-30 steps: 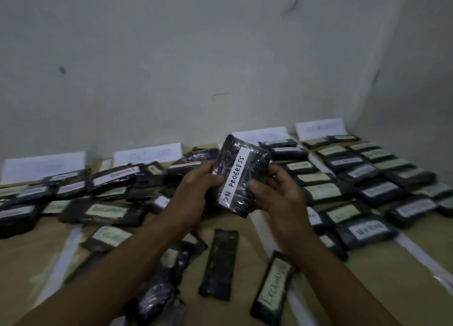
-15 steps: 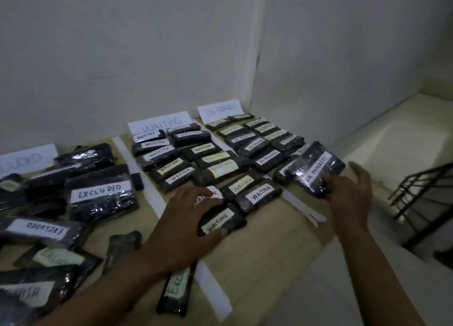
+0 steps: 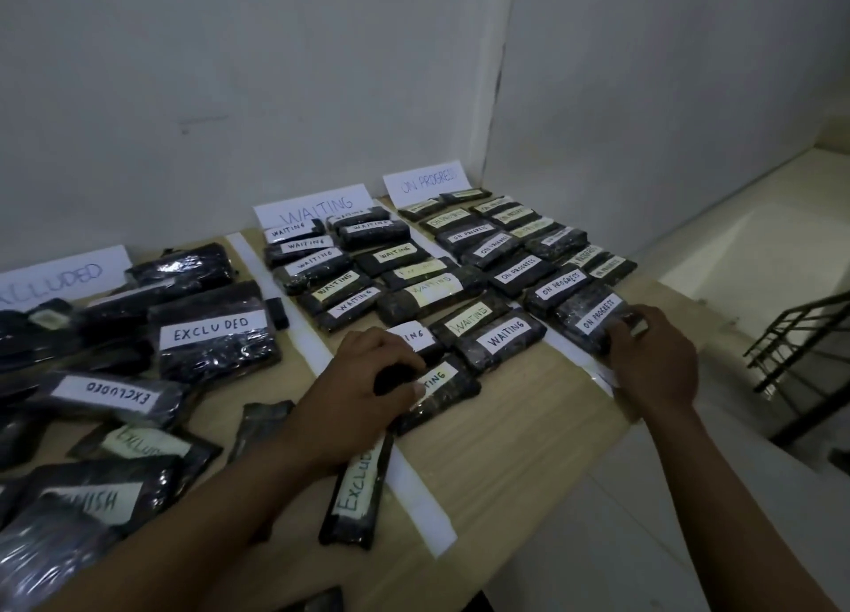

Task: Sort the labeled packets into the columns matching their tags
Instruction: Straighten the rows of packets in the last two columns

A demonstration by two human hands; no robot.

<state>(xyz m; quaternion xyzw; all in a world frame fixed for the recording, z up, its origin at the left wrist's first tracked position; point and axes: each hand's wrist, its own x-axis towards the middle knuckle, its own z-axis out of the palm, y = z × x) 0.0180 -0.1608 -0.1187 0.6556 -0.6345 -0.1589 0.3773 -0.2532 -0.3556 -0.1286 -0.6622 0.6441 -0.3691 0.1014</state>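
Note:
A black packet tagged ON PROGRESS (image 3: 591, 319) lies at the near end of the ON PROGRESS column, under its paper sign (image 3: 425, 182). My right hand (image 3: 653, 358) grips that packet's near end, fingers curled over it. My left hand (image 3: 368, 388) rests with bent fingers on a WAITING packet (image 3: 444, 390) at the near end of the WAITING column, below the WAITING sign (image 3: 317, 209). White tape strips (image 3: 303, 331) separate the columns on the wooden table (image 3: 519, 436).
EXCLUDED packets (image 3: 214, 331) lie in a loose heap on the left, one (image 3: 356, 492) lying across the tape strip by my left wrist. A FINISH packet (image 3: 87, 501) sits at the near left. The table's right edge drops to a floor and a black stair railing (image 3: 800, 349).
The ON PROGRESS packet went from both hands in front of me to the near end of its column on the right. My left hand dropped onto a WAITING packet. The view turned right.

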